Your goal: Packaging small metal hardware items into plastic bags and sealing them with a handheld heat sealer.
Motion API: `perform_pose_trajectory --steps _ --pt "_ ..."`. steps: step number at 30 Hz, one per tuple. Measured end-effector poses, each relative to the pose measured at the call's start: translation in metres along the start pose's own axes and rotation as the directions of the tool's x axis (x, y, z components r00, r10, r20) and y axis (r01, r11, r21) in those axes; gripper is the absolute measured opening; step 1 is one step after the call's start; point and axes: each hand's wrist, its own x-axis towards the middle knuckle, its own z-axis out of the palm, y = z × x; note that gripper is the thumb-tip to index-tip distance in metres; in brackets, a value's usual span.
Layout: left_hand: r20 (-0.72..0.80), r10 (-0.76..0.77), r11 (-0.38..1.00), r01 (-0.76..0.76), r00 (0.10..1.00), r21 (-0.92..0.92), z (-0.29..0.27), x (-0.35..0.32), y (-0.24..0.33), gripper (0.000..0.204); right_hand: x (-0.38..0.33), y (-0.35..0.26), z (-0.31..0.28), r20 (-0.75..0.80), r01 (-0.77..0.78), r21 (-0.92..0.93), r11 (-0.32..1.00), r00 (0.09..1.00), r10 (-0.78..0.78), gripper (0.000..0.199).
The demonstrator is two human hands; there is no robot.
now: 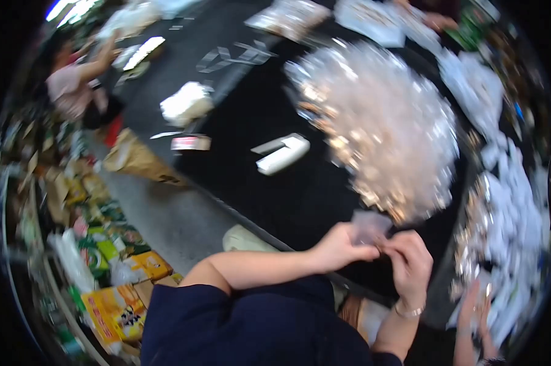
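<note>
Both of my hands meet at the worktop's near edge: my left hand and right hand pinch one small clear plastic bag between their fingertips. Just beyond it lies one big heap of clear bags. Farther left sit one white rectangular box and one crumpled white bundle. Yellow packages stand on the floor at my left.

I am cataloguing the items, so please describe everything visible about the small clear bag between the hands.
The small clear bag looks like thin transparent plastic, blurred and slightly crumpled. It is held upright above the black table's near edge, pinched by the left hand and right hand. Its contents cannot be told.
</note>
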Motion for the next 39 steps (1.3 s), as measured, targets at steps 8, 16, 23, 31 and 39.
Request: perform_pose_trajectory --steps 8,16,23,31,39 --pt "-0.322 0.046 0.982 -0.103 0.946 -0.160 -0.038 -0.010 0.041 0.027 0.034 0.033 -0.005 -0.103 -0.013 -0.214 0.977 0.995 -0.009 0.017" --pt "-0.171 0.047 0.996 -0.059 0.984 -0.069 -0.040 -0.004 0.030 0.021 -0.051 0.040 -0.033 -0.388 -0.313 -0.520 0.795 0.915 0.106 0.029" --pt "-0.133 0.038 0.986 -0.059 0.990 -0.158 -0.026 -0.009 0.028 0.014 -0.064 0.061 0.005 -0.303 -0.443 -0.310 0.841 0.885 0.355 0.015" --pt "-0.163 -0.015 0.989 -0.009 0.987 -0.144 -0.032 -0.023 0.034 0.013 -0.029 0.038 0.039 -0.167 -0.257 -0.273 0.927 0.962 0.217 0.016" --pt "-0.214 -0.020 0.989 -0.012 0.977 -0.148 -0.025 -0.030 0.033 0.014 -0.027 0.006 0.043 -0.214 -0.233 0.115 0.966 0.943 0.253 0.016"
